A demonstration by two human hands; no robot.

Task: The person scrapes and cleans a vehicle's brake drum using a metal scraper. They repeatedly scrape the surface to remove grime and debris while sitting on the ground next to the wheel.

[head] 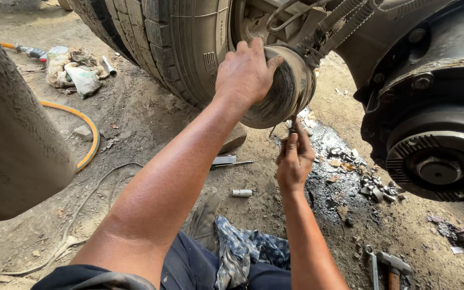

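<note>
Orange hose (89, 140), hammer (393, 266), socket (241, 192) and rags (72, 69) on dirt.

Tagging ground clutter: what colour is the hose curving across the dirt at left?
Orange-yellow hose, plain, no pattern; the head view shows it best.

round dusty grey metal chamber (283, 88), drum-shaped, mounted sideways beside tyre, clamp band around rim; thin tool (293, 124) upright beneath it.
</note>
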